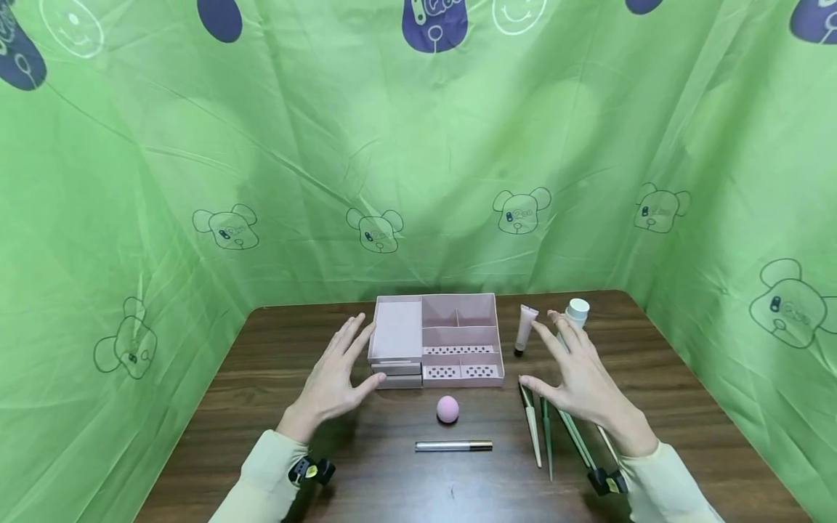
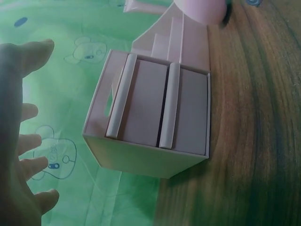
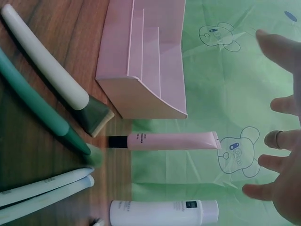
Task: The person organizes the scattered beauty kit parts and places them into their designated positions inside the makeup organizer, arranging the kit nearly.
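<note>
A pink desk organizer (image 1: 397,327) with two drawers on its left and open compartments on its right stands at the back of the table. My left hand (image 1: 335,378) hovers by its left side, fingers spread and holding nothing; the drawer fronts (image 2: 143,101) face the left wrist camera. Over the right side, my right hand (image 1: 582,378) is spread too, also holding nothing. Near it a pink tube (image 3: 171,141) stands on its black cap, beside a white bottle (image 3: 160,213). A white-handled brush (image 3: 51,61) and a green-handled brush (image 3: 35,96) lie below the right hand.
A pink ball-shaped sponge (image 1: 447,410) sits in front of the organizer. Closer to me lies a silver pen-like tube (image 1: 453,446) with a gold end. Two pale green pens (image 3: 47,193) lie under the right forearm. A green curtain (image 1: 425,160) surrounds the wooden table (image 1: 379,494).
</note>
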Available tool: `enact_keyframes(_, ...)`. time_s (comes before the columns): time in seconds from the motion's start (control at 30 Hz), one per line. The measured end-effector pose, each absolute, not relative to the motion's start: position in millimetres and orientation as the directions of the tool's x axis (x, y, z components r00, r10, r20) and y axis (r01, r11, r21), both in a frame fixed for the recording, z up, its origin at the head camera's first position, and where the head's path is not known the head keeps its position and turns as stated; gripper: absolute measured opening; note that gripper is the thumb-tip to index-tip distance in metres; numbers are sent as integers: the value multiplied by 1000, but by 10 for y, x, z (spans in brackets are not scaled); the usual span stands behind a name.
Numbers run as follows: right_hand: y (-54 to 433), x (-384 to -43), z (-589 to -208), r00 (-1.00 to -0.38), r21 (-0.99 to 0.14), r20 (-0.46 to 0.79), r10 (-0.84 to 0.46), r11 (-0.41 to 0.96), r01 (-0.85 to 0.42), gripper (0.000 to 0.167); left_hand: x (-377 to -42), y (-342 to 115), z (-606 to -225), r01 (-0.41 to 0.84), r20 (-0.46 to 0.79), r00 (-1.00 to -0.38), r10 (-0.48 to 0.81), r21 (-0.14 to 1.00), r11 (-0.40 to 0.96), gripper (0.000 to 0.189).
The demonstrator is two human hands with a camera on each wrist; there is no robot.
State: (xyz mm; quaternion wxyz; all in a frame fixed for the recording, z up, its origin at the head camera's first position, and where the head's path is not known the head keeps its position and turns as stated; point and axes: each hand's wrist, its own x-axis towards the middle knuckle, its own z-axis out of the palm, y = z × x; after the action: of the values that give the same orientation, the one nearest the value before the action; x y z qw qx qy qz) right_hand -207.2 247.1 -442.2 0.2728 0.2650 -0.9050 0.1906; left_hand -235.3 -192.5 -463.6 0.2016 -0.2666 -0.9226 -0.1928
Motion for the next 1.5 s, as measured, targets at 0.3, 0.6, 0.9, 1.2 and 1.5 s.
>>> enact_keyframes(0.3,2480,-2025,-4520,-681,-246,649,-338,754,-609,88,-2450,-1954,-4702,570,484,-789,378,349,744,82)
enact_keyframes(0.6,2419,-1976,-4586,-714,-276,632,-301,773,-571,86,-2538,-1915,-4751,560,488,-799,352,390,731,79)
enact_keyframes(0.9,2410,-2004,-4716,-694,-252,654,-301,778,-575,76,-2588,-1899,-4791,550,490,-811,320,451,703,76)
enact_keyframes(1.2,2419,-1998,-4842,-759,-292,594,-267,807,-512,72,-2627,-1861,-4841,558,498,-813,302,516,650,74)
enact_keyframes(1.5,2421,-1994,-4953,-793,-298,552,-258,827,-477,73,-2674,-1840,-4888,572,504,-803,318,503,647,73)
